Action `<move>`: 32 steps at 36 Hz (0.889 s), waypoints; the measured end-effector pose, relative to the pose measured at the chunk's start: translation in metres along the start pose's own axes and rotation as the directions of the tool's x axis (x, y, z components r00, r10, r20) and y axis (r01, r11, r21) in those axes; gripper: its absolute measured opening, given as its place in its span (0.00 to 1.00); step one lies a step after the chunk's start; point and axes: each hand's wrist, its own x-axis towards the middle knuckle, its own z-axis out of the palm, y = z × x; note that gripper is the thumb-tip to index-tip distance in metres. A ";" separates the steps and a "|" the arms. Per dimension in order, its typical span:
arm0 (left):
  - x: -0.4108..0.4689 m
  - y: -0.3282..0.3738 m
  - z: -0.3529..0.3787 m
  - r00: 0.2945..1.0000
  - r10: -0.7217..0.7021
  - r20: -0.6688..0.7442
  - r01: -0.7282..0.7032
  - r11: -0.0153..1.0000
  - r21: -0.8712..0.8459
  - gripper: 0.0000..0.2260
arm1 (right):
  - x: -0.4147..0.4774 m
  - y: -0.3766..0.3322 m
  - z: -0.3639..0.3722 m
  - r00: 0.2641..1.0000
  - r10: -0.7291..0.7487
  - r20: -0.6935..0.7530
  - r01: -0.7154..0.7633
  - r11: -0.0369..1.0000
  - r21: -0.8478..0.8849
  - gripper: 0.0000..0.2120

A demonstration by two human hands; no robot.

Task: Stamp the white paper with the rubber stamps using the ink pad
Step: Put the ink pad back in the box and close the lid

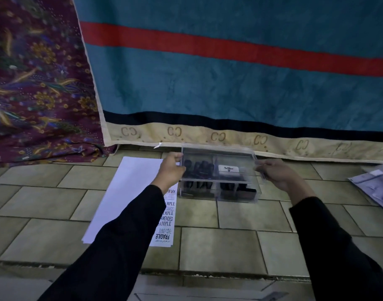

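On a tiled floor (pixel 229 246), blue blanket (pixel 229 83) across the upper frame, the left hand (pixel 172 168) and right hand (pixel 275 173) clasp a clear box (pixel 219 177) by its ends.

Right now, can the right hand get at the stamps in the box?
Probably not yet. The right hand and left hand both grip the clear lid, which is held over the box with the stamps under it. Setting the lid aside would free the way.

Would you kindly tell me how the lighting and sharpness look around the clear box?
Head view: dim, bluish light; the clear lid hazes the stamps into dark shapes; the patterned cloth at top left is blurred; the floor tile lines bow from wide-angle distortion.
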 end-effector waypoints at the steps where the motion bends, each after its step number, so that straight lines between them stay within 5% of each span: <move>1: 0.003 -0.003 0.002 1.000 -0.004 -0.015 0.004 1.000 0.008 0.21 | 0.004 0.003 0.003 1.000 0.001 -0.007 -0.001 1.000 -0.012 0.13; 10: 0.012 -0.024 0.007 0.994 -0.003 -0.105 0.003 1.000 0.001 0.18 | 0.018 0.019 0.016 0.993 -0.018 -0.114 0.007 0.996 -0.094 0.06; 32: 0.008 -0.040 0.013 0.990 0.040 -0.132 -0.041 0.999 -0.007 0.16 | 0.027 0.032 0.009 0.986 0.029 -0.163 -0.057 0.984 -0.167 0.14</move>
